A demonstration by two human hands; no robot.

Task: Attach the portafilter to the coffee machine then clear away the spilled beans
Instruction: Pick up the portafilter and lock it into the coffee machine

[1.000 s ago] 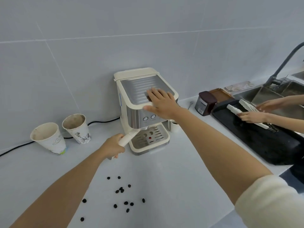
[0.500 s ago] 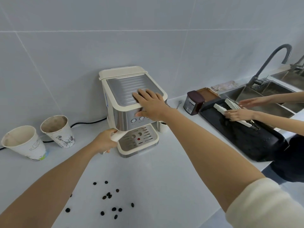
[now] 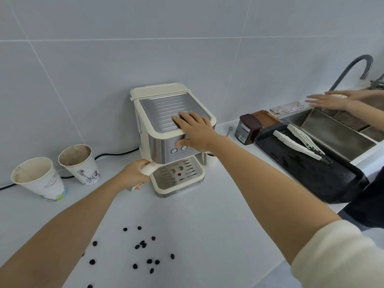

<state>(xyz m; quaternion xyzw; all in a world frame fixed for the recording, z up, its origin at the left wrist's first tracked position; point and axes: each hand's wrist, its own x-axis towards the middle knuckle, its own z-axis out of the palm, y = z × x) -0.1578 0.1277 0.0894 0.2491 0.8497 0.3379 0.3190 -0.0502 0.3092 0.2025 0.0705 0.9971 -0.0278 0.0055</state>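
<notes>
A cream and steel coffee machine [image 3: 162, 113] stands against the tiled wall. My right hand [image 3: 195, 129] lies flat on its top front edge, fingers spread, holding nothing. My left hand [image 3: 133, 175] is closed around the cream handle of the portafilter [image 3: 150, 167], which runs up under the machine's front left; its head is hidden beneath the machine. Several dark coffee beans [image 3: 143, 245] lie scattered on the white counter [image 3: 207, 221] in front of me, between my forearms.
Two used paper cups [image 3: 39, 179] [image 3: 79, 162] stand at the left beside a black power cord [image 3: 116, 153]. Right of the machine are a small white cup [image 3: 210, 160], a dark jar [image 3: 247, 128], a black tray [image 3: 311, 169] with white tongs [image 3: 295, 145], and a sink. Another person's hands [image 3: 330, 99] hover there.
My left hand has swung the portafilter handle closer under the machine. The other person's hands have let go of the white tongs and lifted toward the sink. The camera has shifted.
</notes>
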